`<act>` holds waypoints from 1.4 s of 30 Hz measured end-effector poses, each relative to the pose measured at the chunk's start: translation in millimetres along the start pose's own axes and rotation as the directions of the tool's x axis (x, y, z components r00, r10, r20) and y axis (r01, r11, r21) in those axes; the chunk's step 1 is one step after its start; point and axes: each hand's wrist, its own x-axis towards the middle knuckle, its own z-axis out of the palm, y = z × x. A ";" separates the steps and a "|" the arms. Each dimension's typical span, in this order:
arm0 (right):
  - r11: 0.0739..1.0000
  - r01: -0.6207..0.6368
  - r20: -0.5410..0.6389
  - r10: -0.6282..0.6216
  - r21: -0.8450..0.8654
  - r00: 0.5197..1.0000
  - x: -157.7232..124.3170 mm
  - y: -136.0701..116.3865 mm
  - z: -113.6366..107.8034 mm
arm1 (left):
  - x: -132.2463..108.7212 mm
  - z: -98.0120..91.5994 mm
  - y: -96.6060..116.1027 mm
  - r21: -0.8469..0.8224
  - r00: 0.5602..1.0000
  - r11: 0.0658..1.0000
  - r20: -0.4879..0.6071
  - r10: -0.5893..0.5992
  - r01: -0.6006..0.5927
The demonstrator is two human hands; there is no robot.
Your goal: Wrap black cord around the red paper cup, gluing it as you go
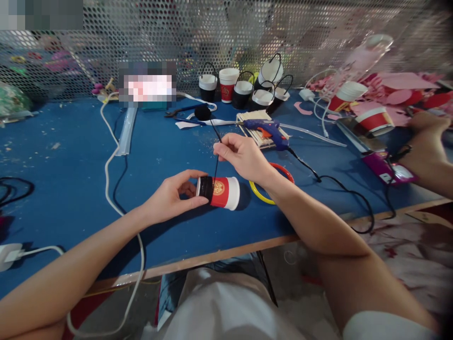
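Head view: the left hand (174,192) is half-curled, fingers and thumb gripping the black-wrapped end of a red-and-white paper cup (229,193), which is on its side near the front of the blue bench (78,137). The right hand (242,156) is pinched pretty tight on some black cord (215,171) above it.

From over here I see a red-and-white cup (231,193) with a gold emblem (219,188), black cord (205,188), a blue table (71,156), a blue glue gun (275,133) with orange trigger (265,133), and a red-and-yellow ring (262,199).
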 end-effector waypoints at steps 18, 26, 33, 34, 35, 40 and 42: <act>0.991 -0.080 0.147 0.096 -0.110 0.984 -3.2 1.0 4.8 | -0.9 -1.0 3.1 0.302 0.927 0.883 0.006 0.374 -0.358; 0.979 -0.049 0.184 0.086 -0.197 0.979 -5.7 -1.2 5.0 | -1.8 -2.3 7.0 0.488 0.886 0.760 0.068 0.458 -0.430; 0.974 -0.054 0.204 0.100 -0.221 0.974 -8.1 -5.5 6.0 | -1.9 -2.2 2.6 0.563 0.862 0.685 0.103 0.497 -0.462; 0.974 -0.055 0.208 0.102 -0.222 0.973 -8.3 -5.9 6.2 | -2.0 -2.2 1.8 0.571 0.859 0.677 0.104 0.502 -0.464; 0.973 -0.056 0.214 0.105 -0.222 0.971 -8.4 -6.2 6.4 | -2.0 -2.1 1.0 0.577 0.856 0.671 0.101 0.507 -0.466; 0.972 -0.052 0.243 0.109 -0.231 0.964 -8.6 -7.5 7.3 | -1.6 -1.3 -0.2 0.591 0.833 0.642 0.097 0.544 -0.488; 0.971 -0.050 0.254 0.110 -0.234 0.961 -8.7 -7.8 7.2 | -1.2 -1.2 0.1 0.596 0.826 0.629 0.106 0.554 -0.499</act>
